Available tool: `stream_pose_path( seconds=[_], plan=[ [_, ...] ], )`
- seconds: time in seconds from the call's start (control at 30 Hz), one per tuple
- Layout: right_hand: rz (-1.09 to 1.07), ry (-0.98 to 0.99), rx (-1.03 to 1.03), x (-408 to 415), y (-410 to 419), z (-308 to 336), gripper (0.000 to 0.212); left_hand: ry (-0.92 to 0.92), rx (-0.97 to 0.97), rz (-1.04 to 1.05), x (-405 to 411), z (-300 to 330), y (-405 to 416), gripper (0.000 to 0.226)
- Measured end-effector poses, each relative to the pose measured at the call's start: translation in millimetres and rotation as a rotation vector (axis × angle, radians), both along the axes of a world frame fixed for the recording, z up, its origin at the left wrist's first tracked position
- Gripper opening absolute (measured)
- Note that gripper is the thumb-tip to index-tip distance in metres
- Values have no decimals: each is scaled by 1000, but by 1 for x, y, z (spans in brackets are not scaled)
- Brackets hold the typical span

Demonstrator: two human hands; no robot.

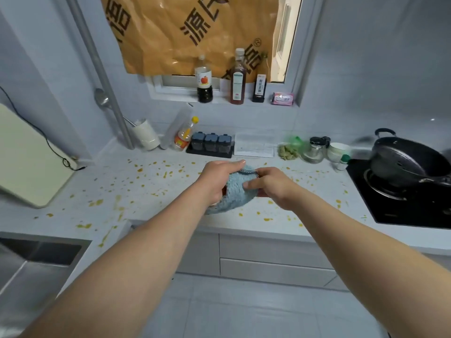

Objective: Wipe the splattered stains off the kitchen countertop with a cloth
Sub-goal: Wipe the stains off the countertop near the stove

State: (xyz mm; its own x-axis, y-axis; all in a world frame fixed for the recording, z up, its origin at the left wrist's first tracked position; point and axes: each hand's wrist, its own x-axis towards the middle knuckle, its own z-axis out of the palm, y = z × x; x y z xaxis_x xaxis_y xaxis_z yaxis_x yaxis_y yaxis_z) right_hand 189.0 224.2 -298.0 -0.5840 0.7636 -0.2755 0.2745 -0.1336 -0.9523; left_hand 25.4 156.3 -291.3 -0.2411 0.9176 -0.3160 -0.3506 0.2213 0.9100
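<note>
The countertop [151,191], flecked with yellow stains [97,202] from its left end to the hob, carries no cloth: the blue cloth [235,191], its underside hidden, is bunched above the front edge, gripped by curled left hand [217,181] and right hand [266,185].

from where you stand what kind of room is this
A home kitchen, most likely: a black lidded wok sits on a black glass hob, sauce bottles line the window sill, and a steel sink is set into the pale splattered countertop.
</note>
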Motion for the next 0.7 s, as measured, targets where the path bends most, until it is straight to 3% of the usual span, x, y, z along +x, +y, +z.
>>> stream_pose_path(
  seconds=[0.17, 0.3, 0.4, 0.5, 0.6, 0.7],
  plan=[
    [-205, 226, -208, 17, 7, -2, 28, 16, -33, 3, 18, 2, 13, 37],
    [-379, 211, -195, 15, 10, 5, 33, 68, -288, -172, 29, -1, 12, 55],
    [-474, 155, -159, 19, 13, 8, 26, 197, -115, -129, 39, -5, 22, 16],
    [-577, 51, -95, 33, 22, 8, 24, 295, -2, 45, 30, 4, 35, 22],
    [-670, 107, -78, 43, 27, 8, 40, 156, 39, 16, 18, 3, 42, 32],
    [-552, 145, -123, 43, 17, 0, 86, -5, 100, -57, 17, 0, 44, 36]
  ],
)
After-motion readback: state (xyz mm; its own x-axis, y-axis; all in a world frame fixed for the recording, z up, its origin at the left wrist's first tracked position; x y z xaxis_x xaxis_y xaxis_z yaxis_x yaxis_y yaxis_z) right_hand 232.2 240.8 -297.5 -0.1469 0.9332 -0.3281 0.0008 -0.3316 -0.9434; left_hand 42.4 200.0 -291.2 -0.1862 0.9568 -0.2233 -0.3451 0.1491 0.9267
